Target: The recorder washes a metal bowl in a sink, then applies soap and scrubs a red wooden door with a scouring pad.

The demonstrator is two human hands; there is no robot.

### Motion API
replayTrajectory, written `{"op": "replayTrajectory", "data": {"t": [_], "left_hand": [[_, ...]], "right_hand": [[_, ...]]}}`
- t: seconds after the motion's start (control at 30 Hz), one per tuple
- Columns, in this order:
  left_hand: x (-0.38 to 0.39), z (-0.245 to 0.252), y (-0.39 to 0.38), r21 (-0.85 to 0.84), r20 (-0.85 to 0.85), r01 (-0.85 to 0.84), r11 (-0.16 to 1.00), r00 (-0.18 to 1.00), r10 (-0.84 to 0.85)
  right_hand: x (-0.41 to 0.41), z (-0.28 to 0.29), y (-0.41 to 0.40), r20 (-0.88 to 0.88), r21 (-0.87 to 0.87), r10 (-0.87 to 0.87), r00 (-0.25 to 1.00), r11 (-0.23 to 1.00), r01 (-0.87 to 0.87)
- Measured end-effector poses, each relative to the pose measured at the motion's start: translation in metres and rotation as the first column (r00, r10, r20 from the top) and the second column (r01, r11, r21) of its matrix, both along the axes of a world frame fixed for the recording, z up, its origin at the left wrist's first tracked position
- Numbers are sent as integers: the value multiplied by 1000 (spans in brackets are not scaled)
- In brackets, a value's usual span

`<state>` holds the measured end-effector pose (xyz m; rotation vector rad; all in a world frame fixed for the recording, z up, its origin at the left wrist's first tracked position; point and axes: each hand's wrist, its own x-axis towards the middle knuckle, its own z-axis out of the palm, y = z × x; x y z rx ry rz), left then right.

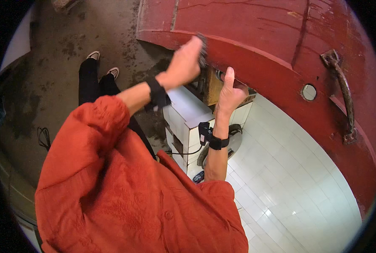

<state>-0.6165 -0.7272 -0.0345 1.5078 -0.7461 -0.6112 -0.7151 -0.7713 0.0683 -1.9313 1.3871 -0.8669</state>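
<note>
My left hand (183,64), blurred, holds a dark grey scrubber (202,52) that looks like steel wool, up against the lower edge of a red painted wooden door (254,34). To its right, my right hand (232,95) grips the same edge, thumb raised and fingers partly hidden behind the wood. A short cylinder with a metal ring (219,75) shows beside that thumb; what it is I cannot tell. Black straps circle both wrists, and a small black device (204,133) with a cable sits on the right one.
A rusty metal pull handle (346,98) and a round hole (309,92) are on the door. Below stand a white-tiled block (178,126) and a yellowish wooden piece (214,88). White floor tiles (276,177) lie right; stained concrete (58,63) and a cable coil (43,137) lie left.
</note>
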Motion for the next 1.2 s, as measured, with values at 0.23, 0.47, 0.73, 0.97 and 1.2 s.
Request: {"op": "replayTrajectory", "data": {"t": [0.23, 0.47, 0.73, 0.97, 1.2], "left_hand": [[-2, 28, -5, -19, 46, 9, 1000, 999, -8], [20, -61, -17, 330, -102, 77, 941, 994, -45], [13, 7, -10, -57, 131, -5, 998, 991, 13], [71, -15, -25, 21, -64, -134, 991, 989, 135], [154, 72, -93, -284, -78, -227, 932, 974, 213]], "right_hand": [[-7, -10, -8, 54, -43, -13, 998, 999, 15], [7, -5, 3, 7, 14, 20, 1000, 1000, -20], [-17, -20, -9, -61, -44, 13, 998, 999, -16], [-9, -17, -7, -130, 36, 11, 991, 999, -7], [-20, -10, -12, -43, -11, 20, 999, 1000, -20]]}}
